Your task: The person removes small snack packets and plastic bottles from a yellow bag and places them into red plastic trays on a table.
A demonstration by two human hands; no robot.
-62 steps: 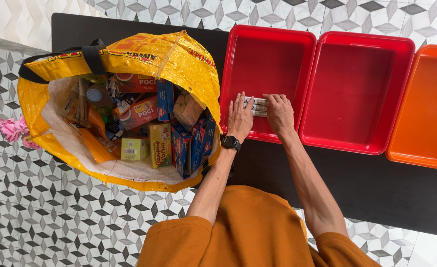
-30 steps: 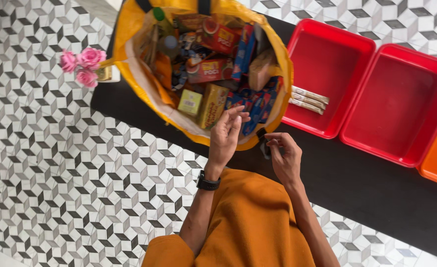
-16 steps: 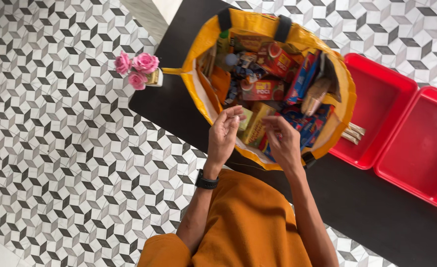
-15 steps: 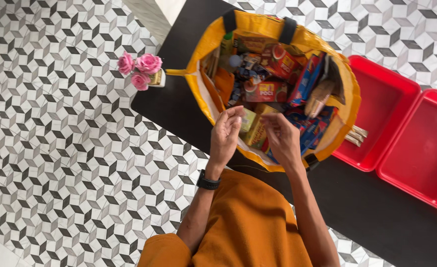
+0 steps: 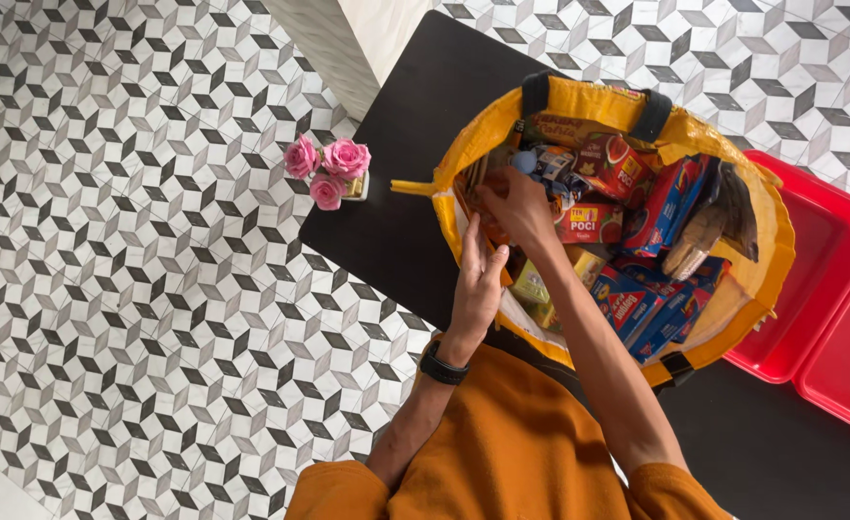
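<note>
Reaching into the yellow shopping bag (image 5: 733,289) at upper centre, my right hand (image 5: 516,207) curls among boxed groceries (image 5: 589,221), grip unclear, while my left hand (image 5: 478,289) rests flat-fingered on its rim.

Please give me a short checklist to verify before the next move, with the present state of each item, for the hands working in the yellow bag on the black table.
1. Right hand is inside the yellow bag, over the packages at its left side: ok.
2. Right hand has a firm hold of something: cannot tell, the fingers are hidden.
3. Left hand steadies the bag at its near rim: ok, it rests there open and flat.
4. Bag mouth is wide open, with boxes such as the red box in view: ok.
5. Bag stands fully on the black table: ok.
6. Pink roses at the table edge are apart from both hands: ok.
</note>
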